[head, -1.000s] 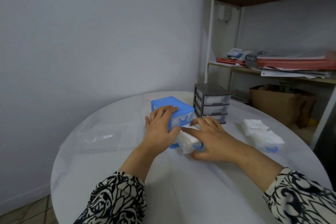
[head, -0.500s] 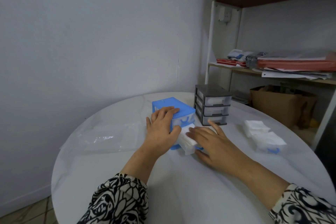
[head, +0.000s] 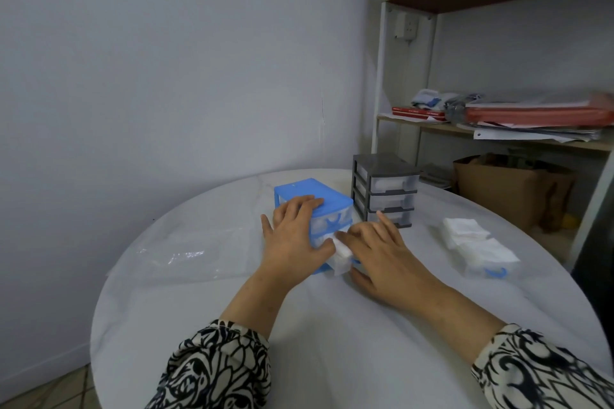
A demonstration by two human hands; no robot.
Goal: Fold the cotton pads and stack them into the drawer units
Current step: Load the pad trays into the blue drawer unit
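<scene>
Plastic sheet point(head: 186, 252): flat on the worktop point(head: 332, 342), left of both grips.
Left hand point(head: 295, 236): fingers straight, resting on the blue drawer unit point(head: 312, 196).
Cotton pads point(head: 342, 257): in the unit's drawer, between the grips.
Right hand point(head: 382, 252): fingers flat, pressing the pads.
Grey drawer unit point(head: 385, 189): behind the right grip.
Loose pads point(head: 475, 242): right of it.

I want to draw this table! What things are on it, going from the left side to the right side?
Clear plastic bag → blue drawer unit → dark grey drawer unit → loose stack of white cotton pads. The two hands and the pads they push into the blue unit overlap it, so I skip them.
</scene>
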